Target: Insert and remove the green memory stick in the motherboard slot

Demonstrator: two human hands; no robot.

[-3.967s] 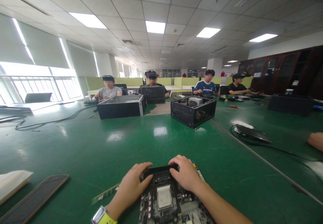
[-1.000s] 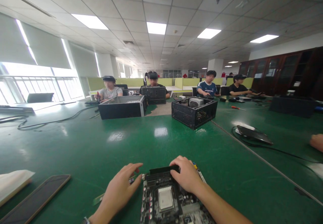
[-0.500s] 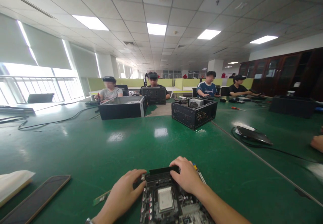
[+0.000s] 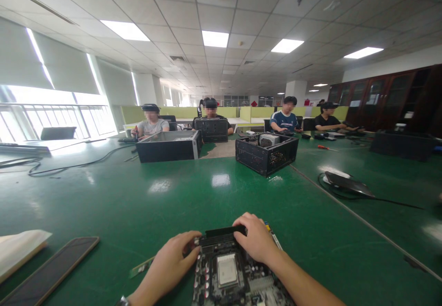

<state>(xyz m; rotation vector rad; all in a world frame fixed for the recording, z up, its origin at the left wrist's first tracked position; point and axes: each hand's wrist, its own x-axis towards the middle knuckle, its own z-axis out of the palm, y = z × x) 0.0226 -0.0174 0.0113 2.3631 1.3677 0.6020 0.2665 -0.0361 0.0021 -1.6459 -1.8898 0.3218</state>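
A motherboard (image 4: 207,278) lies on the green table in front of me, a silver-topped processor (image 4: 227,269) in its socket. A dark RAM stick (image 4: 221,231) stands upright along the slots at the board's far edge. My right hand (image 4: 253,237) is closed around the stick's right end, thumb on the near side, fingers behind. My left hand (image 4: 176,255) grips the board's far left corner by the slot ends, thumb and fingers bent; its fingertips are partly hidden. Beside my left wrist a second RAM stick (image 4: 140,268) lies flat, partly covered.
At the left lie a dark phone (image 4: 51,269) and a pale paper stack (image 4: 20,251). Two computer cases, one closed (image 4: 169,149) and one open (image 4: 267,154), stand ahead. A dark flat device (image 4: 347,183) with a cable rests at the right. Several people sit across the table.
Both hands keep nearly the same places on the board and the RAM stick. The view has shifted very slightly. Another person's hand at the right edge has gone out of view.
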